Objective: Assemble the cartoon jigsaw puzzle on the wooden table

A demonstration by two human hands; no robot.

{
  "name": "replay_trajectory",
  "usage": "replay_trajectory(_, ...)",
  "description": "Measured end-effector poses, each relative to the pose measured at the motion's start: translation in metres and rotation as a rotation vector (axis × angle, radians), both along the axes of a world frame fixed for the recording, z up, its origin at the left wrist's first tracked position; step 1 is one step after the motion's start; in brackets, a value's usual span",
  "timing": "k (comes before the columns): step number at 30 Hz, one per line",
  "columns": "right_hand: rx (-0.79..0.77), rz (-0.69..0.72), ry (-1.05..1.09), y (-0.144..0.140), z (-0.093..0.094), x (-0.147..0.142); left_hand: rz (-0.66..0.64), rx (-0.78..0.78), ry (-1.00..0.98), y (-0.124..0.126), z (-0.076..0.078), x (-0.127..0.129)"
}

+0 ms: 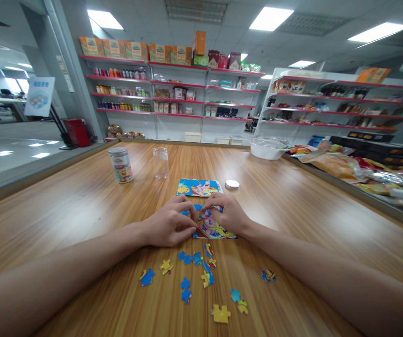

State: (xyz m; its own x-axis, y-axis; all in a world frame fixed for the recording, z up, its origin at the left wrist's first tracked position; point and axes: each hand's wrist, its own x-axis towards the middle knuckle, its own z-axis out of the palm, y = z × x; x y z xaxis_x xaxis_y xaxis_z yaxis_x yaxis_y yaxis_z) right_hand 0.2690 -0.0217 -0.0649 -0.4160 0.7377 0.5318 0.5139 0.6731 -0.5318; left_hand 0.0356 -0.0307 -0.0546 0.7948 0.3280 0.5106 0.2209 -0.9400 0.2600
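Note:
A partly joined jigsaw puzzle (211, 227) lies flat on the wooden table, showing pink and yellow cartoon figures on blue. My left hand (173, 222) rests at its left edge, thumb and fingers curled close together; whatever they pinch is too hidden to name. Over the puzzle's top edge, my right hand (226, 213) bends its fingers down onto the pieces, and its fingertips are partly hidden. Just beyond both hands is a picture card (200, 187) with matching artwork. Loose puzzle pieces, among them a yellow piece (221, 313) and a blue piece (148, 277), lie scattered nearer to me.
A printed tin (120, 166) and a clear plastic cup (161, 164) stand at the back left. Right of the card lies a silver lid (232, 184). A white basin (267, 149) sits at the far edge, with packaged snacks (348, 171) beyond the right rim.

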Motion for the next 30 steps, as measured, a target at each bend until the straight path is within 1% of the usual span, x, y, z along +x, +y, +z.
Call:
replay_trajectory(10,-0.030,0.003,-0.066,-0.001,-0.003,0.001,-0.021,-0.024,-0.027,0.000,-0.001,0.002)
replay_trajectory(16,0.051,-0.010,0.008,-0.004,0.002,-0.001,-0.013,-0.025,-0.024,0.001,0.001,0.002)
replay_trajectory(20,0.040,-0.001,-0.047,-0.005,0.001,-0.001,0.009,-0.027,-0.014,0.001,0.000,0.001)
replay_trajectory(24,0.057,-0.015,-0.058,-0.004,0.000,0.000,0.022,-0.015,-0.012,0.000,-0.001,0.001)
replay_trajectory(26,0.046,-0.011,-0.077,-0.004,0.000,0.000,0.066,-0.019,-0.072,0.002,-0.001,0.001)
replay_trajectory(27,0.042,-0.014,-0.075,-0.004,0.000,0.000,0.120,-0.022,-0.127,0.004,-0.002,0.001)
replay_trajectory(30,0.039,-0.023,-0.052,-0.004,0.000,0.000,0.374,-0.037,-0.268,0.016,-0.007,-0.003)
